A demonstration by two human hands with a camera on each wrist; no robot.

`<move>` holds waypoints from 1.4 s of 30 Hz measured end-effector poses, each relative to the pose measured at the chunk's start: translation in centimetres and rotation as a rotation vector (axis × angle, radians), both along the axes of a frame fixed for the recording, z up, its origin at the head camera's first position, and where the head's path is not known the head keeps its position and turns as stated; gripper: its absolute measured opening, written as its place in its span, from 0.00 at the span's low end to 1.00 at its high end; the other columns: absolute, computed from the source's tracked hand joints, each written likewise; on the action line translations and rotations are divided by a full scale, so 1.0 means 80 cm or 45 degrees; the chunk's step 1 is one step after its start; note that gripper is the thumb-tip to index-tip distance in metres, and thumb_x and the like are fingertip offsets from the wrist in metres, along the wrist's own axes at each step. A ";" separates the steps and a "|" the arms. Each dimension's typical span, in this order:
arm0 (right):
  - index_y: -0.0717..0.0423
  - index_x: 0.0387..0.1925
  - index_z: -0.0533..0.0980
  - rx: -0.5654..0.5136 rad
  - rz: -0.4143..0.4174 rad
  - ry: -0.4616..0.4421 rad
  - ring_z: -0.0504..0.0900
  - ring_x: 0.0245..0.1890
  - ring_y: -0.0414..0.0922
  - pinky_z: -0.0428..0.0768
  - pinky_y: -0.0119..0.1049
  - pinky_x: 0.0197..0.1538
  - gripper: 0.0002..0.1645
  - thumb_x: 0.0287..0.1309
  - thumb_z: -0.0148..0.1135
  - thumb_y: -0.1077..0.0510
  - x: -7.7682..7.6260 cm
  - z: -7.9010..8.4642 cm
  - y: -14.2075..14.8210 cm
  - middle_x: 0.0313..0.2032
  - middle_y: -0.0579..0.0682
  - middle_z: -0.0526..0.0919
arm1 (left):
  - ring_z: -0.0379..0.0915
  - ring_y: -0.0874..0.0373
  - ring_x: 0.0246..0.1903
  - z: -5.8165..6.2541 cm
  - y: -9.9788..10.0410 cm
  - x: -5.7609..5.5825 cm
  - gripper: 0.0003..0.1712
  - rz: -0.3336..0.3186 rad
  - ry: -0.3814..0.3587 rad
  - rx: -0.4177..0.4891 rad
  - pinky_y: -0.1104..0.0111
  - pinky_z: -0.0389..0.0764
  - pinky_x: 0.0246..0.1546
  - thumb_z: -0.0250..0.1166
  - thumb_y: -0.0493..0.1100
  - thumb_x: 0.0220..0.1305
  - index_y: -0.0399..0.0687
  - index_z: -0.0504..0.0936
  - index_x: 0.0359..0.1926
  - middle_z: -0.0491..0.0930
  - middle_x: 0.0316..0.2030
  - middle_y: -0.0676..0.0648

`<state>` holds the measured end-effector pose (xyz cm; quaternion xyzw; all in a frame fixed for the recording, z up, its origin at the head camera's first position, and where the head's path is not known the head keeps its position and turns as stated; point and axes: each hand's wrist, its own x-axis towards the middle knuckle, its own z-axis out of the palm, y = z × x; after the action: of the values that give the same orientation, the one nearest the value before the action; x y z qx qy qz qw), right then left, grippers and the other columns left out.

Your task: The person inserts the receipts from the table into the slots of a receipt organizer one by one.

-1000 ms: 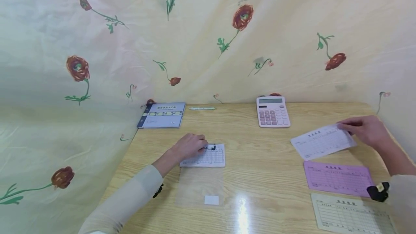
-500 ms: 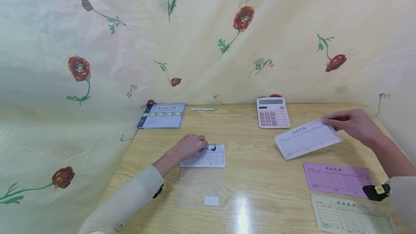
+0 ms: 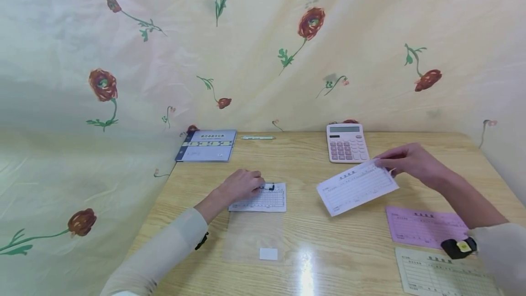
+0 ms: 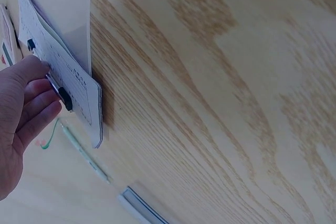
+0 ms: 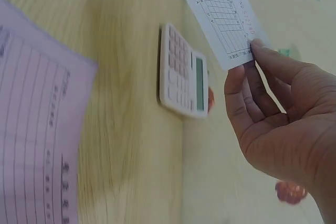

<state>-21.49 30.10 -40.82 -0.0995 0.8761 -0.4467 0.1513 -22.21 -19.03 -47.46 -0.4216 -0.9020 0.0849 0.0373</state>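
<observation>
My left hand (image 3: pixel 242 183) grips a metal clip (image 4: pixel 56 85) with black ends at the top edge of a stack of printed white slips (image 3: pixel 263 199). In the left wrist view the stack stands tilted, with layered edges. A clear plastic sleeve (image 3: pixel 246 236) with a small white label lies just below it. My right hand (image 3: pixel 411 161) pinches one corner of a white printed slip (image 3: pixel 357 186) between thumb and fingers, holding it tilted above the table. On the right lie a pink slip (image 3: pixel 423 227) and a pale green slip (image 3: pixel 435 268), the pink one partly behind my right forearm.
A pink calculator (image 3: pixel 347 143) stands at the table's back, right of the middle. A blue-grey book (image 3: pixel 207 145) and a pale pen (image 3: pixel 257 138) lie at the back left. Flower-patterned cloth (image 3: pixel 255 49) hangs behind the wooden table (image 3: pixel 320 223).
My right hand has carried the white slip leftward, from above the pink slip to in front of the calculator. My left hand has stayed at the clip.
</observation>
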 end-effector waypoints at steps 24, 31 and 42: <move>0.76 0.59 0.80 -0.407 0.008 -0.388 0.83 0.30 0.41 0.84 0.32 0.32 0.22 0.72 0.67 0.62 0.024 -0.057 -0.172 0.34 0.51 0.90 | 0.69 0.66 0.25 -0.002 0.002 -0.003 0.08 0.002 0.041 -0.006 0.76 0.75 0.25 0.73 0.45 0.70 0.51 0.92 0.47 0.83 0.34 0.54; 0.79 0.57 0.79 -0.433 -0.054 -0.396 0.86 0.28 0.42 0.86 0.33 0.31 0.20 0.69 0.68 0.67 0.032 -0.070 -0.213 0.37 0.61 0.90 | 0.68 0.66 0.25 -0.004 0.000 -0.003 0.08 0.005 0.021 -0.017 0.76 0.74 0.26 0.72 0.44 0.72 0.51 0.92 0.49 0.82 0.34 0.54; 0.74 0.50 0.84 -0.358 -0.073 -0.320 0.87 0.27 0.43 0.88 0.36 0.33 0.13 0.67 0.69 0.69 0.029 -0.074 -0.270 0.37 0.61 0.90 | 0.69 0.66 0.26 -0.003 0.000 -0.006 0.10 0.011 -0.033 -0.013 0.76 0.75 0.28 0.72 0.44 0.71 0.50 0.91 0.50 0.82 0.35 0.53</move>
<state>-19.19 8.51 -46.74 -0.0379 0.7816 -0.5780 0.2315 -22.70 -19.04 -47.68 -0.4189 -0.9038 0.0843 0.0231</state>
